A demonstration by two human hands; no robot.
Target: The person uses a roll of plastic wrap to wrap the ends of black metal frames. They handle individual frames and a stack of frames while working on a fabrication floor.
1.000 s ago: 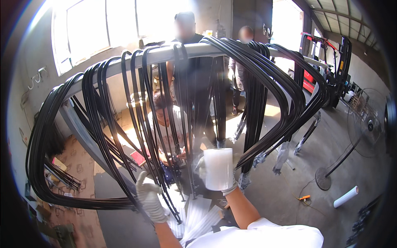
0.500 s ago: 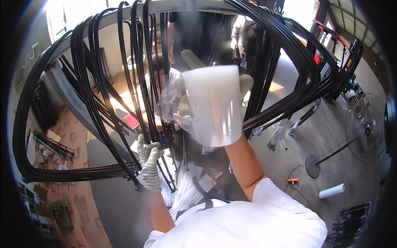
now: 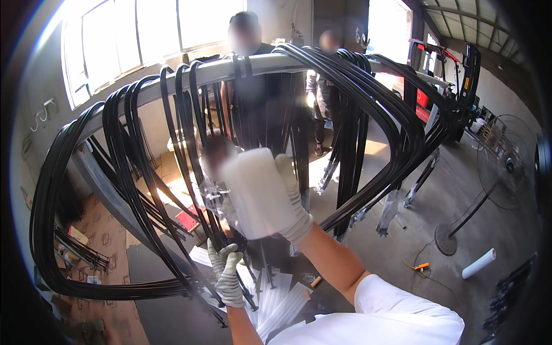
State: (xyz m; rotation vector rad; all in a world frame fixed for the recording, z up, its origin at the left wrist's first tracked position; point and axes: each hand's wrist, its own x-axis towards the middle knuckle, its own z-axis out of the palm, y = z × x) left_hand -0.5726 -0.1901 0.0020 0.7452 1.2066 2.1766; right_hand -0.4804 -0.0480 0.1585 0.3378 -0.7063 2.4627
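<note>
A translucent white roll of stretch film (image 3: 256,192) is held up in front of me. My right hand (image 3: 295,210), in a pale ribbed glove, is closed around its right side. Loose clear film (image 3: 215,198) trails off to the roll's left, against the hanging strips. Lower down, my left hand (image 3: 227,276), in a similar glove, is closed on the lower ends of several long black strips (image 3: 201,230). These strips hang bent over a grey metal beam (image 3: 259,63), their small dark ends pointing down below my hand.
Beyond the beam stand two people (image 3: 244,92) (image 3: 325,95); another crouches behind the strips. White sheeting (image 3: 282,302) lies on the floor. At right are a pedestal fan (image 3: 509,167), a white roll (image 3: 478,263), an orange plug on a cable (image 3: 422,267) and a red forklift (image 3: 422,106).
My view has tilted up, bringing the beam and people lower in the picture. The film roll has swung left and tilted, exposing more of my right hand. My left hand keeps its grip.
</note>
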